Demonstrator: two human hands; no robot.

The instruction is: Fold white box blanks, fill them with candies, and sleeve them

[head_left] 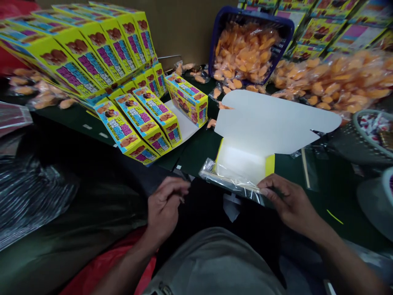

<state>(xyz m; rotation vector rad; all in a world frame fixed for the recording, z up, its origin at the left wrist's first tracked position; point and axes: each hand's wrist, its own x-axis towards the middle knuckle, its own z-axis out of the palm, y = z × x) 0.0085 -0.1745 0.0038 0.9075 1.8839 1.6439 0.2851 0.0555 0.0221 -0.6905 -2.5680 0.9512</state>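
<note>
My right hand (284,198) pinches one end of a clear plastic sleeve (230,180) with a thin wooden stick inside. The sleeve lies across the front edge of an open cardboard box (242,159), white inside with yellow side walls. The box's large white lid flap (270,119) is folded back behind it. To the left of the box, my left hand (167,205) hovers off the table's front edge, fingers loosely curled and apart from the thumb. I see nothing in it.
Closed yellow boxes (135,123) stand in rows at the left. A purple basket (216,41) of bagged orange pieces sits at the back. More bagged pieces (337,80) are heaped at right, beside a grey-green basket (350,135). Another bagged stick (305,168) lies right of the box.
</note>
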